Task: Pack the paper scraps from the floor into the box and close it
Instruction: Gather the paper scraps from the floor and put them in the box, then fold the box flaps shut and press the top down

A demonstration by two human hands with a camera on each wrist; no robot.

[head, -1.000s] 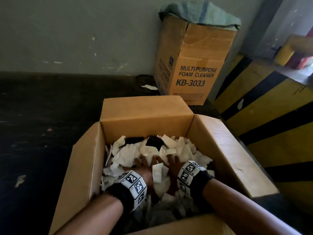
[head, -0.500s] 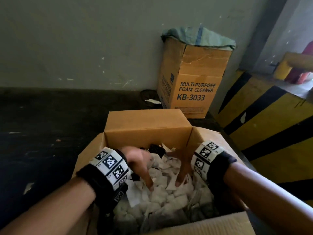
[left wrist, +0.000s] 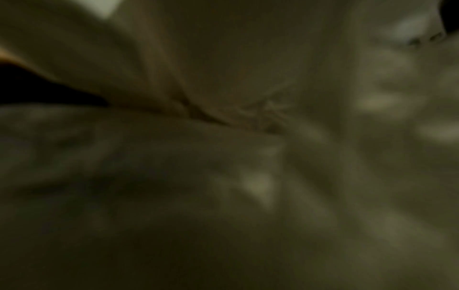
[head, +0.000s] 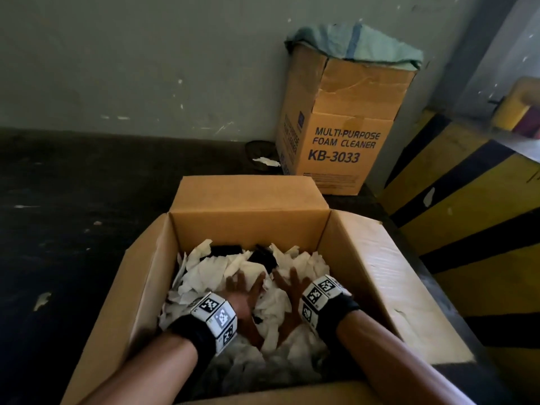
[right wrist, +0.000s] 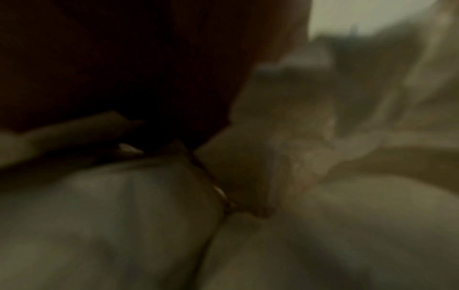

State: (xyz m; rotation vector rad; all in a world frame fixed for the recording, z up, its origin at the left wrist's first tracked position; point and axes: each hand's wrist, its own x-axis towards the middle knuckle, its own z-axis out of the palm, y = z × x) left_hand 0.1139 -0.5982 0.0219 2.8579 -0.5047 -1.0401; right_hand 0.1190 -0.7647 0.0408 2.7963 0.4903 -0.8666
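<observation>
Far left on the dark floor (head: 73,229) a lone paper scrap (head: 42,299) lies well apart from the box, with a few small flecks nearer the wall. The open cardboard box (head: 140,287) sits in front of you, all four flaps up or folded outward: left flap leaning out, far flap standing, right flap (head: 394,287) laid wide. Inside, the white paper scraps (head: 204,273) pile against the far and left walls, with a couple of dark pieces (head: 263,258) among them near the far wall. Your left hand (head: 242,293) is down inside the box, palm on the pile, fingers spread and straight, pressing flat and gripping nothing. Just beside it, your right hand (head: 289,290) does the same: fingers fanned, flat on the scraps, thumbs of both hands angled toward each other with a scrap between them. Both wrists wear black bands with marker cubes. Both wrist views are dark and blurred; they give only pale crumpled paper (left wrist: 255,186) close to the lens, nothing on finger position. Beyond the box, another scrap (head: 266,161) lies on the floor beside a second carton (head: 342,147) printed MULTI-PURPOSE FOAM CLEANER KB-3033, a greenish cloth (head: 350,45) draped over its top, set against the wall. Far right, a yellow and black striped surface (head: 467,229).
</observation>
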